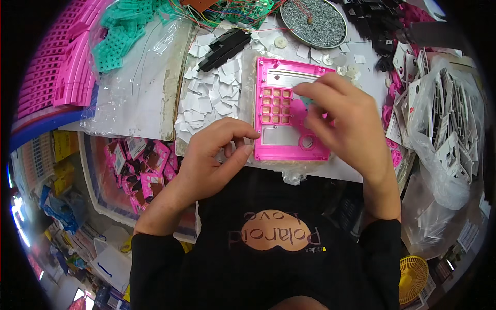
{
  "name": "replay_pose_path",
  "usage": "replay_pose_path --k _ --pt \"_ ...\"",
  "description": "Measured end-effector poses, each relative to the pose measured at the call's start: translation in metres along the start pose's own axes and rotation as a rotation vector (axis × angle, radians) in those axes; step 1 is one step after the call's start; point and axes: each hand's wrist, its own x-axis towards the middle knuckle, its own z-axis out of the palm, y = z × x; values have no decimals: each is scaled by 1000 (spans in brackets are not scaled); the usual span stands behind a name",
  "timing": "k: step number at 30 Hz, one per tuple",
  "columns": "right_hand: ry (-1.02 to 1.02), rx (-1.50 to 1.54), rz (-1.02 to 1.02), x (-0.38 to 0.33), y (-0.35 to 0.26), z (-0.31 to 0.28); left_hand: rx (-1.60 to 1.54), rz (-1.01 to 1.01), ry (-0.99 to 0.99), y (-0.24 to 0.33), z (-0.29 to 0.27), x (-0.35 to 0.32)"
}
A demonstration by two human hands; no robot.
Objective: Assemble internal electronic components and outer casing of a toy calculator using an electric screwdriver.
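A pink plastic casing panel (292, 154) lies on the bench in front of me, with a grid of small square openings, a silvery strip at its far end and a round ring at its near right. At its left edge my left hand (219, 152) has its fingers curled, the index fingertip and thumb against the rim. Over the panel's right half my right hand (349, 116) is bent in a pinch. A scrap of a teal rubber keypad (306, 102) shows between its fingers; the rest is hidden by the hand.
White paper pieces (209, 95) cover the bench left of the panel, beside a black plastic part (225, 50). Behind are a round tray of small metal bits (314, 26) and a green circuit board (253, 11). Teal keypads (116, 44) and stacked pink panels (62, 67) stand left; bagged parts (449, 129) right.
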Motion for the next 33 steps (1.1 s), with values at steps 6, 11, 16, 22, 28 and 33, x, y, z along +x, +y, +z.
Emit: replay_pose_path --k 6,11,16,22,28,33 --pt "107 561 202 -2 10 35 -22 -91 6 2 -5 5" --pt "138 151 1 4 20 41 65 9 83 -6 -8 5" --pt "121 2 22 4 20 38 64 5 124 -10 -10 7" --pt "134 -76 -104 -12 5 29 381 31 244 -8 -31 29" --pt "-229 -288 -30 -32 -14 57 818 216 334 -27 -52 85" --pt "-167 -266 68 -30 -30 74 878 62 228 -40 -57 102"
